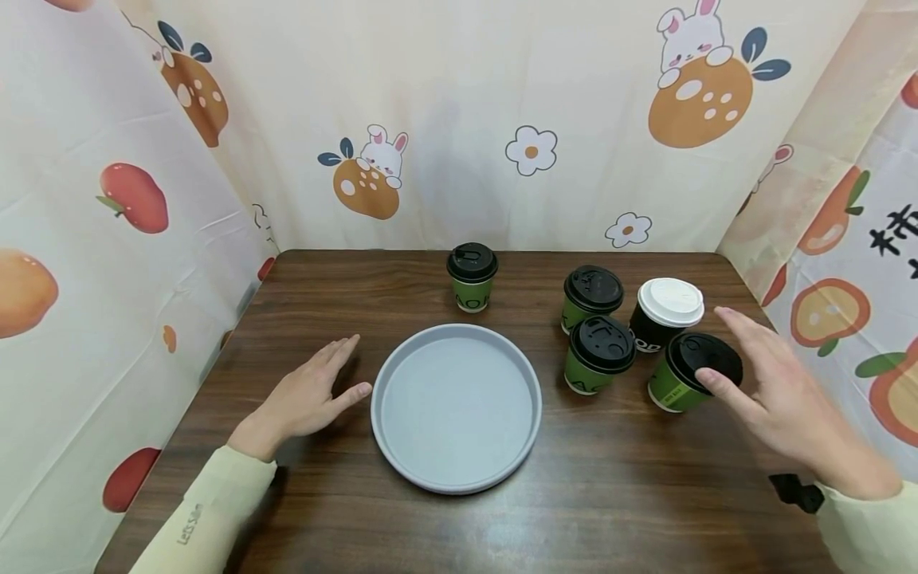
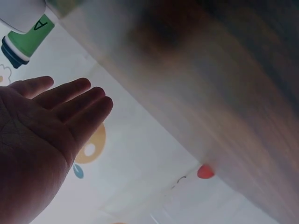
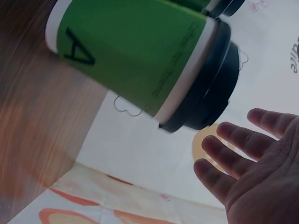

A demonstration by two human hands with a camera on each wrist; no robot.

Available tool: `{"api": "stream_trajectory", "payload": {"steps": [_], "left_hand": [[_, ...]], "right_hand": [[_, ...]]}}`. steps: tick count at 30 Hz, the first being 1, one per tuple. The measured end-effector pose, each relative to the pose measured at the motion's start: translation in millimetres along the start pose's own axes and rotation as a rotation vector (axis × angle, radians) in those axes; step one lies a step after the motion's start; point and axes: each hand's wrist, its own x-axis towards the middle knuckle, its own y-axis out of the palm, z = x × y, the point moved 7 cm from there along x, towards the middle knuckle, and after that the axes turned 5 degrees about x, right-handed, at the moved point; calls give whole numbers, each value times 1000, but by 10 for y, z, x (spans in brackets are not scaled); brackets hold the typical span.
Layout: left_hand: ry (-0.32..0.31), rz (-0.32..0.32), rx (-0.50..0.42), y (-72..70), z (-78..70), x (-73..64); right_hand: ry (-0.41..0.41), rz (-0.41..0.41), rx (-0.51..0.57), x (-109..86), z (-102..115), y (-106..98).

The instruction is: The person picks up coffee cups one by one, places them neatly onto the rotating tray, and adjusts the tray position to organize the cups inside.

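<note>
A round grey tray (image 1: 457, 408) lies on the wooden table. My left hand (image 1: 310, 396) is just left of it, fingers extended and holding nothing; its thumb tip comes close to the rim. On the right, my right hand (image 1: 789, 391) spreads beside the nearest green paper cup with a black lid (image 1: 677, 388). In the head view the thumb overlaps that lid; whether it touches cannot be told. The right wrist view shows a green cup (image 3: 131, 51) marked with an A, apart from the right hand's straight fingers (image 3: 247, 140).
Beside that cup stand two more green cups, one nearer (image 1: 588, 373) and one behind (image 1: 574, 312), plus a black cup with a white lid (image 1: 649, 331). Another green cup (image 1: 472, 293) stands beyond the tray. Printed curtains (image 1: 459, 119) enclose the table's back and sides.
</note>
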Motion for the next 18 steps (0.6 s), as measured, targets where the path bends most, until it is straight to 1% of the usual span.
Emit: {"api": "stream_trajectory", "payload": {"steps": [3, 9, 18], "left_hand": [[5, -6, -5, 4, -16, -10], [14, -25, -35, 13, -50, -36], [19, -21, -66, 16, -101, -41]], "right_hand": [[-12, -6, -10, 9, 77, 14], [-11, -6, -18, 13, 173, 61], [-8, 25, 6, -1, 253, 132]]}}
